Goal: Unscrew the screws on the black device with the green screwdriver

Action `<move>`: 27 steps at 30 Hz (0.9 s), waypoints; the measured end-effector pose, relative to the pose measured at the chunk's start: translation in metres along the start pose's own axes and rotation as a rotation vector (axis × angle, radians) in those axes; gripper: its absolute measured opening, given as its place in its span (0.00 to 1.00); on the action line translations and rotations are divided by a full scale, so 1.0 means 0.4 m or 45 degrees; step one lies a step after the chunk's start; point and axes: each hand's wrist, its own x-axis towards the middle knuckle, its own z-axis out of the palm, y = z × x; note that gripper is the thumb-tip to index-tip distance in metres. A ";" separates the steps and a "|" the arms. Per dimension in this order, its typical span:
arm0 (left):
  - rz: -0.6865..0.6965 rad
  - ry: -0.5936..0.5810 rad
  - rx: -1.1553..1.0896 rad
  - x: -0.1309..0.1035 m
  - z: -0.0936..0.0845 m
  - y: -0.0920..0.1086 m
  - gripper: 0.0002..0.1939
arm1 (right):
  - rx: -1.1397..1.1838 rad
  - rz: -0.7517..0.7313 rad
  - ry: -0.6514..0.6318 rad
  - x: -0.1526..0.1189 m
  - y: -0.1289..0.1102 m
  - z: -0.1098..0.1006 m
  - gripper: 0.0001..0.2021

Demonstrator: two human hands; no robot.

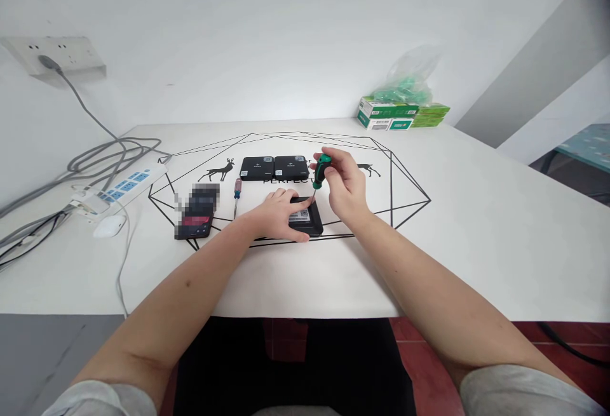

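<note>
Black capitals "PERFECT" (286,181) on white surface (476,225), along near side of flat black square plastic box (291,167), letters "or" (307,161) right of it

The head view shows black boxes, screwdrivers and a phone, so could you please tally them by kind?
Black boxes: 3, one of them under the left hand
Screwdrivers: 2, one of them in the right hand
Phone: 1
Total: 6

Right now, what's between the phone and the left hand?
In the head view, a screwdriver with a red-and-blue handle lies between the phone and the left hand.
</note>
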 end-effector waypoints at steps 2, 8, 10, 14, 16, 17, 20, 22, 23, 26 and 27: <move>0.002 -0.002 -0.004 0.000 -0.002 0.000 0.56 | -0.047 -0.035 0.007 0.002 -0.005 0.000 0.17; 0.016 -0.003 -0.023 -0.001 -0.004 -0.002 0.56 | -0.225 -0.098 0.057 0.012 -0.009 0.000 0.20; 0.011 -0.007 -0.031 -0.001 -0.002 -0.004 0.56 | -0.147 -0.062 0.012 0.008 -0.006 0.000 0.18; 0.000 -0.008 -0.036 -0.001 -0.001 -0.004 0.56 | 0.014 0.010 -0.085 0.002 -0.005 0.000 0.20; 0.005 -0.006 -0.036 -0.002 -0.002 -0.003 0.56 | -0.075 -0.035 -0.060 0.005 -0.006 0.000 0.20; 0.010 -0.003 -0.037 -0.003 -0.003 -0.003 0.56 | -0.139 -0.062 -0.036 0.007 -0.006 0.000 0.20; 0.017 -0.001 -0.038 -0.003 -0.005 -0.002 0.55 | -0.251 -0.098 0.016 0.010 -0.004 0.001 0.20; 0.011 -0.006 -0.032 -0.003 -0.004 -0.001 0.55 | -0.195 -0.068 0.013 0.008 0.001 0.002 0.19; 0.006 -0.010 -0.029 -0.002 -0.004 -0.002 0.55 | -0.131 -0.040 -0.002 0.005 0.003 0.003 0.19; -0.003 -0.015 -0.029 -0.002 -0.003 -0.002 0.56 | 0.047 0.030 -0.063 -0.001 0.004 0.005 0.19; -0.001 -0.014 -0.028 -0.002 -0.003 -0.001 0.56 | 0.049 0.033 -0.071 -0.001 0.003 0.005 0.19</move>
